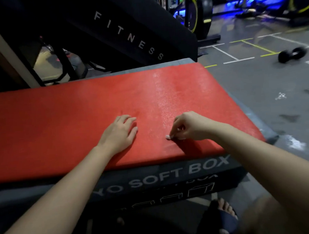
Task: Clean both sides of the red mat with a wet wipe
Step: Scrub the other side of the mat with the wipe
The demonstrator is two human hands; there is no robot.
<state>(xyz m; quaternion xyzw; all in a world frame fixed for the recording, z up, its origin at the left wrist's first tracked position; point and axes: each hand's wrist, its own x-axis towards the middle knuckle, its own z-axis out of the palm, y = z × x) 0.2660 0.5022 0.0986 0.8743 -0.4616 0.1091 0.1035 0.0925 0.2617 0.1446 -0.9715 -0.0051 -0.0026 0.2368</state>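
Note:
The red mat (79, 124) lies flat on top of a dark soft box (171, 180) printed "SOFT BOX". A wet, shiny streak runs across the mat's right part. My left hand (119, 134) rests flat on the mat near its middle, fingers spread. To its right, my right hand (190, 125) is curled and pinches a small white wet wipe (168, 137) against the mat near the front edge. Only a little of the wipe shows below the fingers.
A black slanted panel (128, 34) marked "FITNESS" stands behind the mat. A dumbbell (291, 54) lies on the grey floor at the right, with exercise bikes (198, 12) further back. My sandalled foot (223, 215) is below the box.

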